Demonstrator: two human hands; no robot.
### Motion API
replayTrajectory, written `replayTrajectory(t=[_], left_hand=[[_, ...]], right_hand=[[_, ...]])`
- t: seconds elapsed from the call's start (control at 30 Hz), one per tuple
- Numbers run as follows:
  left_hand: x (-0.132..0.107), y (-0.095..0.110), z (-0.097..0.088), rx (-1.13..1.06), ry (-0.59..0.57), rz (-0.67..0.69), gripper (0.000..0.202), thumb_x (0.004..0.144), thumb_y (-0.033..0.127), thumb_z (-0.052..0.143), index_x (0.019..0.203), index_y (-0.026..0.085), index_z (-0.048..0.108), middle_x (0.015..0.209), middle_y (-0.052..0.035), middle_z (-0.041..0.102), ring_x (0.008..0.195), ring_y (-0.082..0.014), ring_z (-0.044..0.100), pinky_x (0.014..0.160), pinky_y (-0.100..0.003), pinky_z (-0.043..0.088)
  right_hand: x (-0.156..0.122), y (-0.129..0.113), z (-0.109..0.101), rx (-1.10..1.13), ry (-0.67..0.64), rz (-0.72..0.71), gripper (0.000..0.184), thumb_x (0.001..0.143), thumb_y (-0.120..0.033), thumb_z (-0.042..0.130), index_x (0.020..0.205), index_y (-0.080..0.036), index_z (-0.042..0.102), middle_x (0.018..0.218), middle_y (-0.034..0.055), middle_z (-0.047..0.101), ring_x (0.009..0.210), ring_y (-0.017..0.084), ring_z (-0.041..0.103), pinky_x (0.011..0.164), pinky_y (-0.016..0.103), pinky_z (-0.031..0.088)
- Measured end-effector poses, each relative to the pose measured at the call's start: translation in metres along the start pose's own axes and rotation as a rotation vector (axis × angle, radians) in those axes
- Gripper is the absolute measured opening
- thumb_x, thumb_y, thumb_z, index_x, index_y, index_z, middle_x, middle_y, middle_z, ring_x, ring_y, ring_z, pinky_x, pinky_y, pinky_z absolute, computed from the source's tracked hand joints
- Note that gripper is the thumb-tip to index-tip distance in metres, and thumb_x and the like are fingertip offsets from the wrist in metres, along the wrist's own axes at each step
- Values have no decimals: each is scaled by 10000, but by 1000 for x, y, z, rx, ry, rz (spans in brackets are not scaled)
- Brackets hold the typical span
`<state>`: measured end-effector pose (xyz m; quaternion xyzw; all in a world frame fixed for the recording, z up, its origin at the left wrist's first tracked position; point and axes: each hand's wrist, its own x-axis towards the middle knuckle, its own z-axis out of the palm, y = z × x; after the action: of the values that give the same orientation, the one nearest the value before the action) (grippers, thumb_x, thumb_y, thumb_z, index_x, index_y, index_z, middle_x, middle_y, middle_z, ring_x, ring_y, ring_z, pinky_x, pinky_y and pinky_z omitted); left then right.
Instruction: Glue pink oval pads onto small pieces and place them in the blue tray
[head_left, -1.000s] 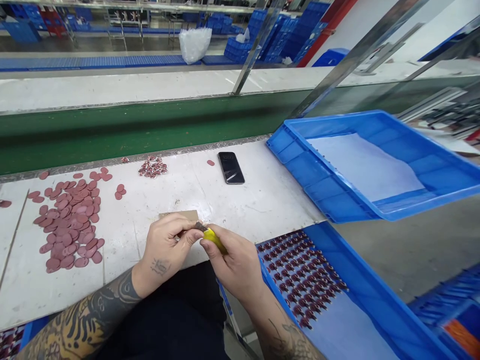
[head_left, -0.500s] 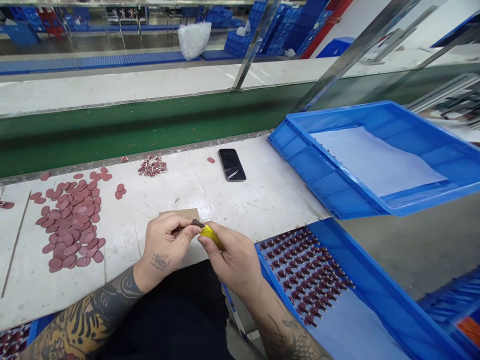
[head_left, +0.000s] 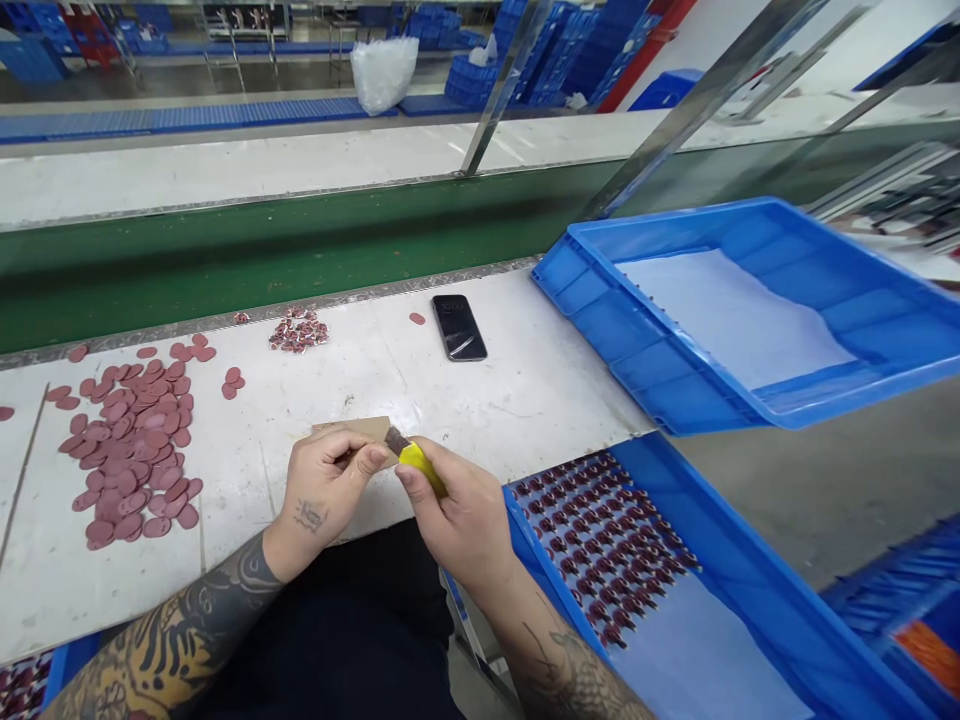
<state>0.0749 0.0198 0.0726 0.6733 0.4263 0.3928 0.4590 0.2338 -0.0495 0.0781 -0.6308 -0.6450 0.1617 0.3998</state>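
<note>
— Yellow tool (head_left: 416, 460), where's it at?
— Over the near edge of the counter (head_left: 525, 400), dark tip up near the left hand (head_left: 322, 490).
— Fingers?
— Right hand (head_left: 461, 500): closed round the tool. Left: thumb and forefinger bunched close by the tip; can't tell if they pinch anything. Cardboard (head_left: 366, 428) lies just behind.
— Progress?
— Part-way, I'd judge. Lower blue tray (head_left: 694, 492), right side: rows of dark red pieces (head_left: 600, 545) over the far part, white paper (head_left: 720, 640) showing at the near end.
— Left over?
— Big heap of loose red ovals (head_left: 139, 450), counter's left. Farther back, small clump of shiny bits (head_left: 300, 330); done or waiting, can't tell.
— Beyond?
— Phone (head_left: 459, 328), flat. Upper blue tray (head_left: 622, 320) to its right.
</note>
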Motion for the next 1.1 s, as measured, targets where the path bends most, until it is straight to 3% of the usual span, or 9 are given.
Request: replayTrajectory(t=[0.1,0.2,0.33,0.5,0.73,0.87,1.0,1.1], left_hand=[[0,1,-4,-7,-48,56,294,953,430,589,1062,208,749,1054,-77,756,978,-211,697,875,-343,544],[0,3,-8,41,-85,136,270,977,370,561,1137,227,725,1113,-61,741,1025,-191,684,911,-322,530],[0,5,-8,134,-83,205,220,965,325,588,1074,209,740,1052,-51,752,971,-169,689,860,-280,527],[0,4,-6,145,-35,192,183,932,324,643,972,191,762,935,-50,765,867,-170,698,781,-277,533],[2,4,-4,100,37,203,136,887,312,704,856,196,768,793,-33,758,721,-153,686,674,-265,517],[1,2,-3,60,34,132,184,880,339,705,793,188,765,760,-35,754,689,-153,678,647,-265,509],[-1,-1,-2,62,50,47,328,854,430,722,642,180,724,588,-14,668,555,-132,587,545,-265,441],[-1,-2,-2,49,36,72,287,876,438,697,746,190,761,692,-33,705,652,-153,630,627,-280,490]], right_hand=[[0,2,1,6,29,-3,164,1001,-339,528,954,-208,616,728,-19,620,636,132,574,603,246,416],[-1,4,3,2,-24,-11,174,999,-351,528,1005,-206,624,748,-12,639,649,140,589,608,254,423],[-2,6,6,-9,-72,-3,205,1005,-362,507,1043,-199,625,795,7,671,685,157,608,626,268,433],[-4,7,6,-15,-75,-5,214,1009,-372,503,1054,-200,621,827,15,686,707,159,612,647,271,433],[-3,6,4,-11,-127,8,232,1010,-387,490,942,-199,606,735,-4,626,628,138,547,592,264,377],[-3,7,5,-16,-114,0,220,1008,-377,494,951,-196,606,723,-8,617,625,136,550,594,262,380],[-3,7,6,-4,-83,-7,204,1007,-371,503,1005,-195,606,727,-11,623,630,138,563,592,259,398],[-4,7,7,-8,-71,-29,203,1004,-370,508,1011,-195,610,748,-1,646,641,146,582,591,264,413]])
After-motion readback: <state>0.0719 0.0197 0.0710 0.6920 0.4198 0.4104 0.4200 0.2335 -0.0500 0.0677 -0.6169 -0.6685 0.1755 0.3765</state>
